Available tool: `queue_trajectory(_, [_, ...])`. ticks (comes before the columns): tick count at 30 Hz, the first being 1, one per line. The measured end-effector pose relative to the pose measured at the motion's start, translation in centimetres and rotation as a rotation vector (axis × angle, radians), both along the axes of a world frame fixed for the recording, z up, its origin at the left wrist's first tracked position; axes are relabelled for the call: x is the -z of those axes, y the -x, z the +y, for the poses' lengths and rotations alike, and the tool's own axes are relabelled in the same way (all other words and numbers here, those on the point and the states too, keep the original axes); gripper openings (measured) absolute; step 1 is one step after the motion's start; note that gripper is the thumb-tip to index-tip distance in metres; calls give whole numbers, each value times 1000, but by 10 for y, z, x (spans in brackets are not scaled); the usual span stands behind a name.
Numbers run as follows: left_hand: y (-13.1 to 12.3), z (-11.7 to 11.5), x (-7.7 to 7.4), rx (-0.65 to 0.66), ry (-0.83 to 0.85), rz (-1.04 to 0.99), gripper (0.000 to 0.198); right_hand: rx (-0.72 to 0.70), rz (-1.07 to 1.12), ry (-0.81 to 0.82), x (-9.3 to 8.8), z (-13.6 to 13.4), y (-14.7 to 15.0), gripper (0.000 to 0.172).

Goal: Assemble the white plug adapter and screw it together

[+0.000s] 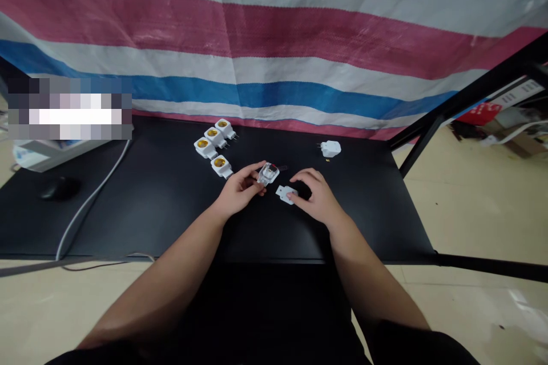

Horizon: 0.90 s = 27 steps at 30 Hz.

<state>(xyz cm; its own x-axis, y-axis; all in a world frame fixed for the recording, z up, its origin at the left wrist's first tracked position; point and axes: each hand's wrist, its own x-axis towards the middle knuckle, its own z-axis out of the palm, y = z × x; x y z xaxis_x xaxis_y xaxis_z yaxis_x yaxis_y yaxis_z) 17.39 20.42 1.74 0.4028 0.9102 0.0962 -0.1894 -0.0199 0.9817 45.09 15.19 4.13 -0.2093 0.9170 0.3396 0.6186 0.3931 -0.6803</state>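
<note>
My left hand (242,189) is closed around the edge of an opened white plug adapter housing (269,173), with a small red and black part showing inside. Just to the right, a flat white cover plate (283,193) with small holes appears to lie on the table. My right hand (314,194) lays its thumb over the plate's right edge, while its curved index finger stays apart from the thumb. Whether other fingers reach under the plate is hidden. Beyond my left hand stand several white plug adapters (221,165) with round brass-coloured centres and metal pins.
Another white plug adapter (331,149) lies at the back right, a tiny brass-coloured piece (327,159) near it. On the left are a black mouse (60,188) and a grey cable (92,197). A striped sheet (274,31) hangs behind the black table (171,205).
</note>
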Motion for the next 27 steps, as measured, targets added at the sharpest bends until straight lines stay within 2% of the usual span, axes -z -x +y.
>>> queue_trajectory(2, [-1,1,-1,17,19,14,46,-8,-49,8,5,-9,0,33])
queue_trajectory(6, [-2,1,-2,25,58,73,29,22,-110,-25,12,-17,7,28])
queue_trajectory(12, [3,-5,-3,33,1,191,25,39,-116,-96,16,-19,8,25])
queue_trajectory(16, [7,-13,-7,32,-80,292,24,127,-61,-151,23,-28,-2,20])
queue_trajectory(21, [7,-18,-10,33,-157,347,25,233,96,-138,27,-39,-12,19])
queue_trajectory(27, [6,-21,-6,34,-263,400,28,214,145,-135,27,-35,-9,16])
